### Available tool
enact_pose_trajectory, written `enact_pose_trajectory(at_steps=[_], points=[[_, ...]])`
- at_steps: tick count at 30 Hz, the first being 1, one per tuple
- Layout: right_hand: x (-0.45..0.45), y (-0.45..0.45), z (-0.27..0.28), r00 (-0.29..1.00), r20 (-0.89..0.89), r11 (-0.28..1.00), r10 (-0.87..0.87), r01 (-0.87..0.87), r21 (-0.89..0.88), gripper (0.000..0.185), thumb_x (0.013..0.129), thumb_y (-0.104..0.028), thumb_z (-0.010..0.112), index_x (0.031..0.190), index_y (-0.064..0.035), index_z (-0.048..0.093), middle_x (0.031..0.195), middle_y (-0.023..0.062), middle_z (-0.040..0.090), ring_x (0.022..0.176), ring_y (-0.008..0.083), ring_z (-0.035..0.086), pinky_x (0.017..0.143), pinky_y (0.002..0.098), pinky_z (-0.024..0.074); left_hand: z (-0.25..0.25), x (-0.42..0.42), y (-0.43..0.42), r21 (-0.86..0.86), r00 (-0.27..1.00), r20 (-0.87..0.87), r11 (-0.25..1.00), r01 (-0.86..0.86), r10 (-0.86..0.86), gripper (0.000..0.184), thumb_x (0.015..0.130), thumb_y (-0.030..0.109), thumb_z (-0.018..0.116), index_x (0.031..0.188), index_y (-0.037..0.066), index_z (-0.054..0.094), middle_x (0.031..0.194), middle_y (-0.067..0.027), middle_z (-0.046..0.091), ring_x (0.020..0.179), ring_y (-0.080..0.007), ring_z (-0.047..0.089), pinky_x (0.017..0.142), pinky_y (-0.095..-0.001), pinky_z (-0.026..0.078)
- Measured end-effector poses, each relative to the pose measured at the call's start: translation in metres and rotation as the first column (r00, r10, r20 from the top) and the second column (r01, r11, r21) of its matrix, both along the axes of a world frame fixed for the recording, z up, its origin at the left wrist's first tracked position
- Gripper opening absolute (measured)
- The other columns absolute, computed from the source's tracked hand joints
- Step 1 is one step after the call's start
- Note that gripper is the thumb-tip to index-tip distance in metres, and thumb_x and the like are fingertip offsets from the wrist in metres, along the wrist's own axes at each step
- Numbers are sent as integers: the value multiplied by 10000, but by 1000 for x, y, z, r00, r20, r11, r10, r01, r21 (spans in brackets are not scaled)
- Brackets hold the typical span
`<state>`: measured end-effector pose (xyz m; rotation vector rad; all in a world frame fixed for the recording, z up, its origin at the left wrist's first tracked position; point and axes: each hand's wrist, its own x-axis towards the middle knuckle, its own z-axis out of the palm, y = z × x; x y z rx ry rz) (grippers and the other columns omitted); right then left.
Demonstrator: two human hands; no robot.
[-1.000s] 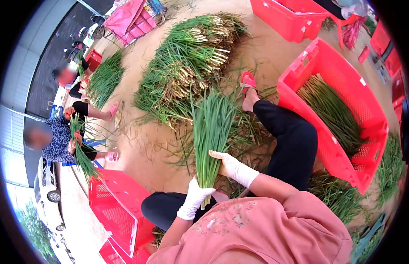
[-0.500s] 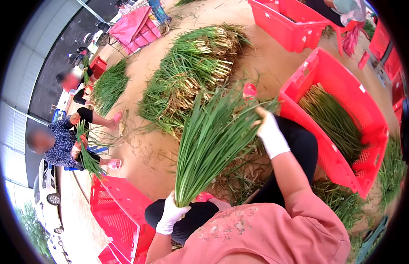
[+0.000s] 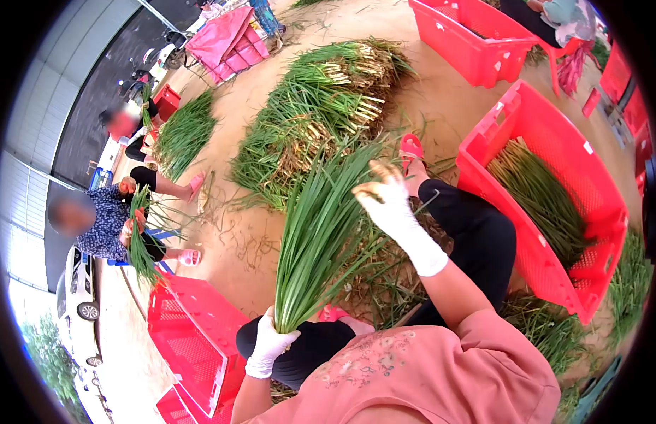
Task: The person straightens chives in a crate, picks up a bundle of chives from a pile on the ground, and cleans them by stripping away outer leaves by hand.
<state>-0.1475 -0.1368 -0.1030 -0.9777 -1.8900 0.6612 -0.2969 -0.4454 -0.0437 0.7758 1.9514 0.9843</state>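
A bunch of long green leafy stalks fans upward in front of me. My left hand, in a white glove, is wrapped round its pale lower ends. Just right of the leaf tips, my right hand is raised in a stained white glove, its fingers apart and nothing held in them. Beyond the bunch lies a large heap of similar stalks on the ground, many with pale, rooty ends.
A red crate holding trimmed stalks stands at the right, another red crate behind it. Red crates also stand at lower left. Two people sit at the left with greens. Loose leaves litter the ground between my legs.
My right hand went from the lower stalks out to the leaf tips, then came off them and opened. The bunch has shifted left and spread out, still in my left hand.
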Motion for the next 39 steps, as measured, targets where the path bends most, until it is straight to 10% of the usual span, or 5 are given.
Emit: enact_pose_trajectory(at_steps=[11,17,20,27,39], points=[[-26,-20,-20,969,-74,750,237,-231,-620,183,707,-295,676,824,-155,678,1349,145,362,1299,367,176,1042,481,152,-4,-2,1,-58,1000,11,998,-16,16,457,568,-25,655,989,6,481,767,-27,569,539,-62,497,468,-211,419],[-14,-26,-40,945,328,961,-1,-89,261,182,674,-195,652,811,-79,622,1123,105,505,1233,312,294,996,502,190,10,-8,-4,-18,983,-174,998,56,-59,478,557,-27,659,1005,-1,492,803,-37,576,648,-83,530,579,-226,450],[3,3,-86,918,323,964,-229,169,204,133,709,-202,593,806,-112,593,997,74,541,884,209,551,814,411,416,14,-14,-25,-46,973,-228,999,28,-38,449,564,-10,661,985,-9,505,851,-57,591,763,-117,553,699,-260,460],[93,40,-58,741,-540,668,-399,-168,-725,127,835,-146,595,945,-82,603,819,20,620,645,85,566,566,211,446,-4,-28,-123,-82,767,-640,996,-27,-32,366,642,110,680,958,38,511,735,-147,614,677,-301,627,607,-353,491],[103,35,-15,457,-859,481,-231,-714,-509,220,888,-219,514,1016,-51,576,831,22,589,682,96,551,598,214,445,-47,-32,-217,-381,462,-840,915,-129,-285,552,565,37,640,1065,-20,415,863,-179,523,799,-365,537,687,-427,450]])
